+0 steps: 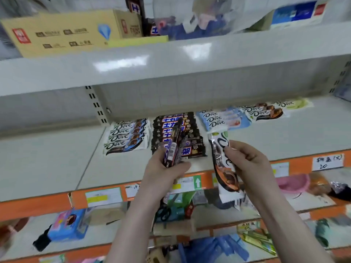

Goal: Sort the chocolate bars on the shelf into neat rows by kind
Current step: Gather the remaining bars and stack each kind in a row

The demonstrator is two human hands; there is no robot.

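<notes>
Nearest the camera, the left hand (163, 168) is clamped on a few dark Snickers bars (173, 147), fanned upward over the front of the shelf (57, 158). The right hand (247, 160) pinches a Dove bar (223, 162) between thumb and fingers, the wrapper hanging down past the orange price rail (38, 205). Just behind the left hand lies a neat row of Snickers bars (176, 132), with a row of dark Dove bars (126, 136) beside it on the left. Farther back to the right sit light blue Dove bars (222, 118), then brown Dove bars (263, 111), and a pale green Dove bar (293, 103) at the far end.
</notes>
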